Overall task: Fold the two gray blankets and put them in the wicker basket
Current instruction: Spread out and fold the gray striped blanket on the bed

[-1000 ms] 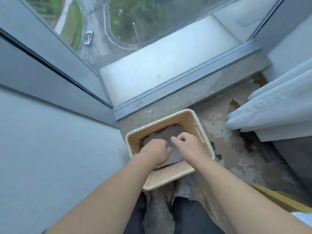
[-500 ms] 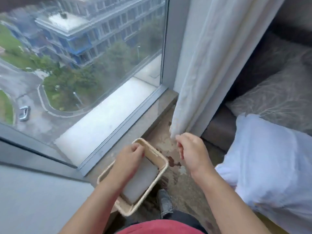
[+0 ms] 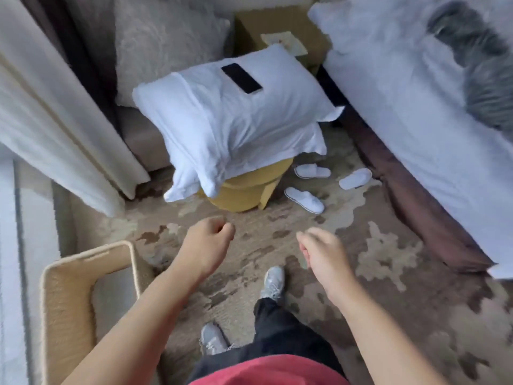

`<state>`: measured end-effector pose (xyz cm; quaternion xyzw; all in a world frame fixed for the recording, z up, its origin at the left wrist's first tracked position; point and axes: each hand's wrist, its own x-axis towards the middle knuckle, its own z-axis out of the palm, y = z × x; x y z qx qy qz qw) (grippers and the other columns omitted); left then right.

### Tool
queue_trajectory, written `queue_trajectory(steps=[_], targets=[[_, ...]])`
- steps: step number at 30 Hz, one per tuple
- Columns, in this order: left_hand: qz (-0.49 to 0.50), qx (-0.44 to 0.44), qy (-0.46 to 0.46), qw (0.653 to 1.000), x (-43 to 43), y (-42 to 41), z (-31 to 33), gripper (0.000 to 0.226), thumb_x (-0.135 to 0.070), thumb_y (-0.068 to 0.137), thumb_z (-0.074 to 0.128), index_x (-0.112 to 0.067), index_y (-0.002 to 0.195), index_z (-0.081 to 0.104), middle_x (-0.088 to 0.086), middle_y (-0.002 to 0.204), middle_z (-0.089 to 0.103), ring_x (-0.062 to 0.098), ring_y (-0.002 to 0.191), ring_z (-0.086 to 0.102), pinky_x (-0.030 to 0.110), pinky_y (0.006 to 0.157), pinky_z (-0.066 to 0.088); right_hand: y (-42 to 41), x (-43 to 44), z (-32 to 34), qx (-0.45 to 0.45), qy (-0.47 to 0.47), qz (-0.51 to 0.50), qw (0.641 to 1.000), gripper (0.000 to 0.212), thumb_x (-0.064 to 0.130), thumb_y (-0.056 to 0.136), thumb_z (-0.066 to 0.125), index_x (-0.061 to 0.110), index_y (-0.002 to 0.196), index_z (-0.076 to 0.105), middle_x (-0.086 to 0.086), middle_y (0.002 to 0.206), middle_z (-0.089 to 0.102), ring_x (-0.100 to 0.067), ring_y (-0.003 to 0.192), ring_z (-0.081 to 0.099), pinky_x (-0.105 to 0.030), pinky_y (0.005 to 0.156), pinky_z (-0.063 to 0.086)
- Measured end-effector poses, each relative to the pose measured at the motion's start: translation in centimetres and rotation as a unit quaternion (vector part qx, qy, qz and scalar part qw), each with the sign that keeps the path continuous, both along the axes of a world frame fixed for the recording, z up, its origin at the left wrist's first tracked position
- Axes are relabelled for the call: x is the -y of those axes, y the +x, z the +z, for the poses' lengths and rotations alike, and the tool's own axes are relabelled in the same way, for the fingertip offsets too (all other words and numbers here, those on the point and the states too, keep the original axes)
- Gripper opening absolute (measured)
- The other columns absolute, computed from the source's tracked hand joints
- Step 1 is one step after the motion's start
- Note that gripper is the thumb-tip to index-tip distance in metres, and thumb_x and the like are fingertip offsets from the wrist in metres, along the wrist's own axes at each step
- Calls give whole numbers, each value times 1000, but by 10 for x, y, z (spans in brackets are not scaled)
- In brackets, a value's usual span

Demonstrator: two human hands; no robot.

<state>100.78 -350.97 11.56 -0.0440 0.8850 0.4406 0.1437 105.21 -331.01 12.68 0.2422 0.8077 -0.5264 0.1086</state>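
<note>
The gray blanket (image 3: 477,65) lies bunched on the bed (image 3: 388,112), well apart from the wicker basket (image 3: 63,301), so the left hand (image 3: 206,245) and right hand (image 3: 322,254) hang empty, each grip loosely curled, probably freed to fetch it.

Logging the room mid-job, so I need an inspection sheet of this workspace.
Surface: patterned beige-and-brown carpet underfoot.
Job's things: pale woven wicker basket at lower left, with something pale gray inside, blurred; fluffy gray blanket lying loose on the white bed.
Clutter: two white pillows stacked on a yellow stool, with a flat black phone on top; three white slippers on the carpet.
Grips: left hand and right hand hold nothing, fingers loosely curled.
Cables: nothing seen.
Surroundings: white curtain at left, beige sofa cushion, brown cardboard box.
</note>
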Motion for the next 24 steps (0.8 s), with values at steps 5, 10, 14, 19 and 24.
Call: queue_trajectory(steps=[5, 10, 14, 19, 24], targets=[[-186, 12, -52, 981, -115, 38, 3, 25, -18, 88, 47, -4, 67, 52, 2, 57, 51, 12, 53, 43, 19, 49, 34, 22, -127, 49, -99, 66, -93, 989, 33, 39, 76, 50, 13, 58, 39, 3, 54, 35, -16, 54, 33, -31, 57, 27], [-299, 0, -88, 950, -242, 65, 2, 27, -18, 89, 47, -14, 62, 48, -5, 55, 47, 5, 54, 42, 19, 52, 33, 91, -269, 64, -127, 70, -202, 969, 31, 41, 73, 50, 15, 57, 44, 5, 54, 38, -15, 53, 37, -33, 57, 30], [-352, 6, -96, 931, -366, 94, -1, 30, -19, 92, 47, -13, 62, 49, -4, 59, 49, 8, 57, 45, 22, 54, 34, 162, -385, 60, -125, 61, -277, 951, 34, 38, 78, 52, 15, 54, 44, -2, 56, 39, -17, 54, 39, -34, 60, 30], [-458, -33, -86, 884, -524, 140, 18, 32, -26, 94, 46, -5, 72, 54, -1, 58, 50, 8, 53, 43, 21, 50, 31, 247, -510, 49, -79, 35, -403, 911, 38, 24, 87, 54, 16, 52, 41, -3, 54, 39, -18, 52, 38, -31, 60, 30], [-537, -24, -58, 841, -650, 155, 20, 33, -27, 92, 49, -16, 61, 49, -13, 46, 47, 2, 45, 43, 14, 48, 35, 324, -574, 3, 24, -32, -465, 884, 35, 24, 92, 51, 15, 60, 43, -8, 59, 39, -17, 56, 36, -31, 59, 29]])
